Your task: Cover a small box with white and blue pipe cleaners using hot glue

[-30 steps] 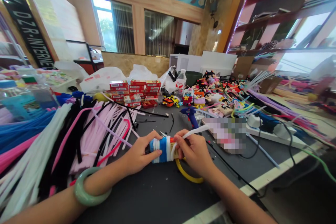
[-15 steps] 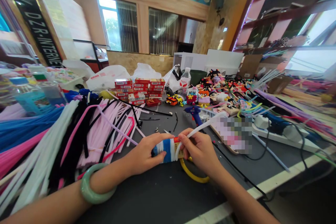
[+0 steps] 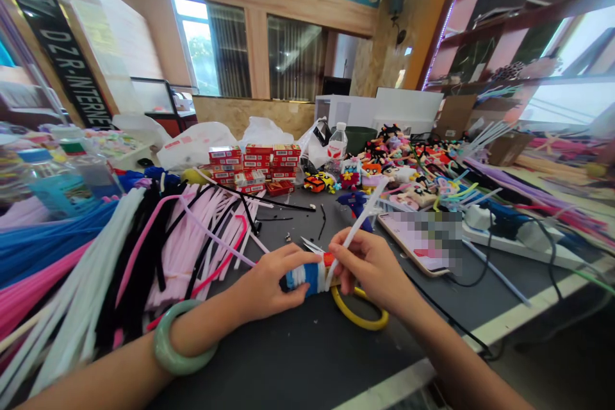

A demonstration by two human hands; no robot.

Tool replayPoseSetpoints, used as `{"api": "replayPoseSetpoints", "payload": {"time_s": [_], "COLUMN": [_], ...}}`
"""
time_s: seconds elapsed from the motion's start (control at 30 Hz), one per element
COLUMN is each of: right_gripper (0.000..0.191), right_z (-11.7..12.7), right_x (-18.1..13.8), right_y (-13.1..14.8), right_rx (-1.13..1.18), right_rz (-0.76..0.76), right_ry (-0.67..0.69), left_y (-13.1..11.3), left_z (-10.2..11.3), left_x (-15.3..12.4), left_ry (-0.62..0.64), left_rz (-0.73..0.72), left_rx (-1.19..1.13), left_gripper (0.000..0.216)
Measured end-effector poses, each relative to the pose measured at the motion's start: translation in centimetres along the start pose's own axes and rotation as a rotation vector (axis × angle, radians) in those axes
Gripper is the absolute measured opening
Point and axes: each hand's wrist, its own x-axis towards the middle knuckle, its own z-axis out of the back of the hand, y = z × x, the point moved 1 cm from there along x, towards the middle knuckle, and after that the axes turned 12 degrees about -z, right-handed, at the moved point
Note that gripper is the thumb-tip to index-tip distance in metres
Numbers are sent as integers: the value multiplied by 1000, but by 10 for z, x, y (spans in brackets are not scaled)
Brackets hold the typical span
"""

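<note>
My left hand (image 3: 266, 282) is closed round a small block wrapped in blue and white pipe cleaner (image 3: 306, 275), held just above the dark table (image 3: 298, 359). My right hand (image 3: 368, 266) pinches a white pipe cleaner (image 3: 358, 224) whose free end sticks up and to the right from the block. Yellow-handled scissors (image 3: 360, 314) lie under my right hand. A green bangle (image 3: 180, 339) circles my left wrist.
A big pile of pink, black, white and blue pipe cleaners (image 3: 120, 250) fills the left. Red boxes (image 3: 254, 166), a water bottle (image 3: 337, 141), small dolls (image 3: 398, 173), a blue glue gun (image 3: 355, 202), a phone (image 3: 423, 240) and a power strip (image 3: 519, 237) lie behind and right.
The free end of the white pipe cleaner has swung from lying low to the right to pointing steeply upward as my right hand turned; both hands shifted slightly.
</note>
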Motion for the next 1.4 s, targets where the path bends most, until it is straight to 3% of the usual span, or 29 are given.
{"api": "replayPoseSetpoints", "payload": {"time_s": [0.2,0.43,0.67,0.8,1.0,1.4], "right_gripper": [31,35,37,41,42,42], "right_z": [16,11,14,15,15,18], "right_x": [-10,-13,-14,-12,-11,-11], "right_y": [18,17,18,17,15,17], "right_rx": [-19,44,48,92,135,192], "right_rz": [-47,-95,-80,-156,-202,-202], "right_ry": [102,244,279,304,288,281], "left_y": [-3,-4,-6,-7,-7,-11], "left_z": [0,-1,-2,-1,0,2], "left_x": [-2,-4,-6,-5,-5,-3], "left_ry": [12,43,67,65,137,56], "left_rz": [-114,-226,-336,-402,-407,-438], "left_rx": [0,109,207,265,271,307], "left_gripper": [39,35,34,32,34,33]}}
